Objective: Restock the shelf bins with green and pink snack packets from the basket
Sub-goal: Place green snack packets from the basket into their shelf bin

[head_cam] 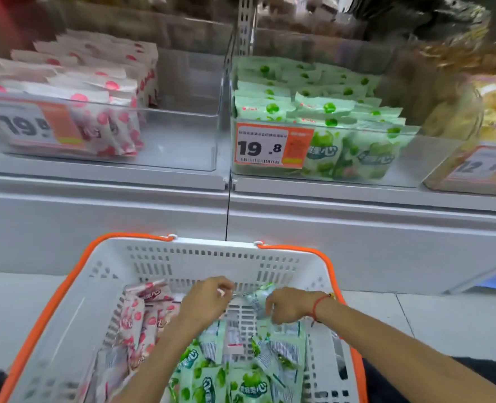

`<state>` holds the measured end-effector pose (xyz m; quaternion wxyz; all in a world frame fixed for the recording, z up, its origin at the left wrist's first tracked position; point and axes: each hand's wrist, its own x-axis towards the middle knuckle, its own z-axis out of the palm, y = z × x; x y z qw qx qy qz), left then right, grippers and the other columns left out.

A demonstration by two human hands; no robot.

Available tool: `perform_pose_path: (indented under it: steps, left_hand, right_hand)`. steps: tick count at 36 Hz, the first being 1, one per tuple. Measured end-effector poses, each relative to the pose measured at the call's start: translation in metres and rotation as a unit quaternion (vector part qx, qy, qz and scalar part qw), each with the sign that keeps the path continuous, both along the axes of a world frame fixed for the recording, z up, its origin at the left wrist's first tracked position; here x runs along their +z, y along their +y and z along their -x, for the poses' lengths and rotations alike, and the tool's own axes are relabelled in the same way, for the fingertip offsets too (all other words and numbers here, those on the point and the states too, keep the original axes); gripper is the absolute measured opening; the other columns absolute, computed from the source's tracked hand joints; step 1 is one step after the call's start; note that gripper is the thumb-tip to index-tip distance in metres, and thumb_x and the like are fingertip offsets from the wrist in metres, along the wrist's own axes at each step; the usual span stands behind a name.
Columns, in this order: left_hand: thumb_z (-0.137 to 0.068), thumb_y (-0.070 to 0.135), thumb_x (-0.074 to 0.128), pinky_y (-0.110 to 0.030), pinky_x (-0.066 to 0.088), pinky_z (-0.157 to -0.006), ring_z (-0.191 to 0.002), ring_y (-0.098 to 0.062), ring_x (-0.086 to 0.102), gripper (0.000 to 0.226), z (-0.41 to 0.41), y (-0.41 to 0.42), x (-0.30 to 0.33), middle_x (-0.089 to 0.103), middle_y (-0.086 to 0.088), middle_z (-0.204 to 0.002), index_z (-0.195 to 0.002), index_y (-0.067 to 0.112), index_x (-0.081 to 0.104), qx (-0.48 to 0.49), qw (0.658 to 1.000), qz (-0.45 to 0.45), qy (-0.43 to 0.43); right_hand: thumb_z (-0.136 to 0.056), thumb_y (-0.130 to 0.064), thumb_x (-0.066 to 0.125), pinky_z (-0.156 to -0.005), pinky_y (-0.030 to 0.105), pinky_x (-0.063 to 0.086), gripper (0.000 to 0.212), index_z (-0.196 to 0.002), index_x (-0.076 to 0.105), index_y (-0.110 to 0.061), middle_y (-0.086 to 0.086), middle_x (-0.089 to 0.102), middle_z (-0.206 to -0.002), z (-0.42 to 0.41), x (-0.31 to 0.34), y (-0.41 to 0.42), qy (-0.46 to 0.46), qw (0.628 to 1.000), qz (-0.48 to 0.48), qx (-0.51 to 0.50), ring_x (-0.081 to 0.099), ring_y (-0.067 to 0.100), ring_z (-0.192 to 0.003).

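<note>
A white basket [182, 257] with an orange rim sits in front of me. Pink packets [142, 312] lie in its left side and green packets [241, 379] in its near middle. Both of my hands are inside it near the far wall. My right hand [290, 305] grips a green packet [257, 298] between the two hands. My left hand [209, 301] has curled fingers touching that packet's left end; whether it pinches it is unclear. On the shelf, a clear bin [182, 141] holds pink packets at its left and another bin [433, 158] holds green packets.
The right half of the pink bin stands without packets. Orange price tags [273, 146] hang on the bin fronts. A bin of yellow snacks [473, 126] is at far right. A metal upright [245, 24] divides the shelf bays. White floor tiles lie around the basket.
</note>
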<state>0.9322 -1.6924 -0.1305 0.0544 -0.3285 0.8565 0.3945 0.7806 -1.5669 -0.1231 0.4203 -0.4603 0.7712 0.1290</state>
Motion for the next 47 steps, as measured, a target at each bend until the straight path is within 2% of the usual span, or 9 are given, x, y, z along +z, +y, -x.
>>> perform_pose_path:
  steps: [8, 12, 18, 22, 27, 34, 40, 45, 47]
  left_hand:
    - [-0.096, 0.033, 0.050, -0.046, 0.025, -0.114, -0.145, -0.021, 0.009, 0.055, -0.029, 0.020, -0.075, 0.014, 0.003, -0.157, -0.148, 0.028, 0.031, -0.150, 0.971, 0.078, -0.170]
    - [-0.098, 0.040, 0.044, -0.047, 0.019, -0.115, -0.146, -0.025, 0.004, 0.041, -0.031, 0.035, -0.083, 0.010, -0.004, -0.158, -0.138, 0.031, 0.045, -0.166, 0.961, 0.121, -0.184]
    - [-0.098, 0.059, 0.021, -0.044, 0.015, -0.115, -0.143, -0.027, 0.016, 0.069, -0.016, 0.067, -0.080, 0.032, -0.005, -0.153, -0.096, 0.016, 0.075, -0.202, 0.953, 0.111, -0.195]
    - [-0.096, 0.019, 0.048, -0.037, 0.030, -0.105, -0.128, -0.024, 0.034, 0.026, -0.015, 0.075, -0.085, 0.048, -0.004, -0.133, -0.119, 0.016, 0.061, -0.223, 0.950, 0.143, -0.165]
    - [-0.083, 0.007, 0.063, -0.035, 0.028, -0.109, -0.134, -0.019, 0.031, 0.062, -0.015, 0.072, -0.091, 0.041, 0.002, -0.143, -0.138, 0.023, 0.039, -0.225, 0.964, 0.090, -0.109]
    - [-0.088, 0.043, 0.063, -0.030, 0.040, -0.098, -0.116, -0.013, 0.052, 0.025, -0.014, 0.055, -0.082, 0.061, 0.010, -0.124, -0.105, 0.025, 0.067, -0.173, 0.982, 0.077, -0.017]
    - [-0.096, 0.037, 0.052, -0.031, 0.043, -0.070, -0.079, -0.020, 0.056, 0.020, -0.009, 0.030, -0.059, 0.063, -0.005, -0.092, -0.082, 0.025, 0.045, -0.117, 0.992, -0.046, -0.004]
    - [-0.090, 0.037, 0.063, -0.036, 0.051, -0.084, -0.079, -0.012, 0.062, 0.021, 0.003, 0.012, -0.014, 0.063, 0.008, -0.080, -0.080, 0.019, 0.056, -0.037, 0.976, -0.202, 0.071]
    - [-0.085, 0.038, 0.068, -0.028, 0.051, -0.077, -0.082, -0.010, 0.065, 0.023, 0.013, 0.008, 0.013, 0.065, 0.004, -0.090, -0.089, 0.018, 0.056, -0.037, 0.971, -0.217, 0.094]
  right_hand:
    - [-0.089, -0.019, 0.060, -0.108, 0.044, 0.031, 0.079, -0.151, 0.011, -0.017, 0.013, 0.007, -0.156, -0.039, -0.082, 0.017, 0.188, 0.979, 0.069, -0.027, 0.018, 0.031, -0.141]
    - [-0.099, -0.035, 0.035, -0.112, 0.053, 0.023, 0.045, -0.139, 0.039, -0.014, 0.018, 0.008, -0.156, -0.046, -0.093, 0.023, 0.125, 0.991, -0.039, 0.011, 0.020, 0.035, -0.140]
    - [-0.095, -0.030, 0.044, -0.109, 0.043, 0.034, 0.047, -0.140, 0.045, -0.015, 0.017, 0.023, -0.153, -0.030, -0.086, 0.018, -0.018, 0.994, -0.109, -0.013, 0.035, 0.034, -0.133]
    - [-0.092, -0.011, 0.045, -0.097, 0.036, 0.044, 0.047, -0.139, 0.045, -0.010, 0.014, 0.041, -0.146, -0.023, -0.076, 0.018, -0.036, 0.992, -0.121, -0.006, 0.044, 0.030, -0.128]
    - [-0.082, -0.004, 0.066, -0.100, 0.037, 0.043, 0.072, -0.145, 0.031, -0.009, 0.013, 0.040, -0.144, -0.018, -0.069, 0.027, -0.046, 0.989, -0.141, -0.017, 0.044, 0.029, -0.128]
    - [-0.072, -0.019, 0.081, -0.107, 0.043, 0.038, 0.094, -0.148, 0.025, -0.018, 0.014, 0.031, -0.148, -0.010, -0.059, 0.030, -0.024, 0.993, -0.114, 0.000, 0.036, 0.032, -0.133]
    - [-0.055, -0.052, 0.086, -0.107, 0.031, 0.033, 0.133, -0.150, 0.006, -0.004, 0.014, 0.016, -0.158, -0.014, 0.021, 0.013, -0.129, 0.982, -0.125, -0.060, 0.025, 0.026, -0.142]
    - [-0.090, -0.030, 0.064, -0.070, 0.017, 0.053, 0.021, -0.092, 0.060, -0.010, 0.001, 0.065, -0.089, 0.010, 0.043, 0.002, -0.141, 0.977, 0.008, -0.157, 0.065, 0.018, -0.089]
    - [-0.090, -0.027, 0.064, -0.068, 0.015, 0.055, 0.018, -0.078, 0.057, -0.017, -0.005, 0.063, -0.078, 0.024, 0.065, 0.001, -0.158, 0.972, 0.043, -0.168, 0.064, 0.010, -0.076]
